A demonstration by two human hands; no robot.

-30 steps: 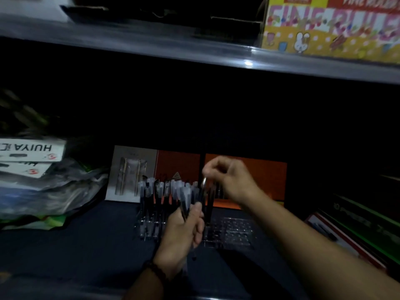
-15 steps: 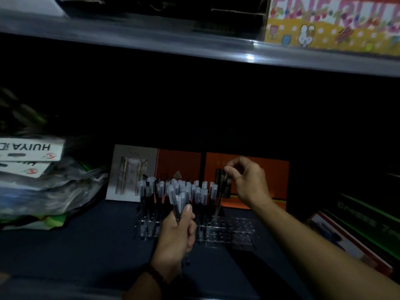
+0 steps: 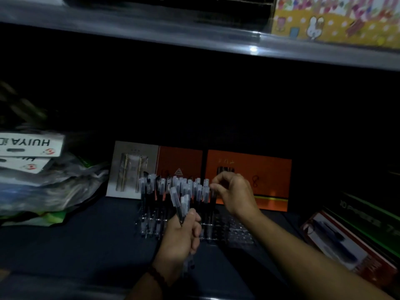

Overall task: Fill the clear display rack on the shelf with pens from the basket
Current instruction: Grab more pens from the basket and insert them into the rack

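A clear display rack (image 3: 238,232) stands on the dark shelf, its left and middle holes filled with several upright pens (image 3: 173,187) with pale caps; its right part shows bare holes. My left hand (image 3: 181,237) is in front of the rack, closed around a small bundle of pens (image 3: 180,204) that stick up from the fist. My right hand (image 3: 233,193) is over the right end of the filled rows, fingertips pinched at the top of a dark pen (image 3: 213,202) standing in the rack. No basket is in view.
Orange boxes (image 3: 259,176) and a grey pen package (image 3: 132,169) lean behind the rack. Plastic bags with white labels (image 3: 43,180) are piled at left. Red and green boxes (image 3: 346,241) lie at right. An upper shelf edge (image 3: 194,37) runs overhead with a yellow carton (image 3: 335,20).
My right hand took one pen from the bundle in my left hand, carried it right, then lowered it into the rack. My left hand stayed in front of the rack.
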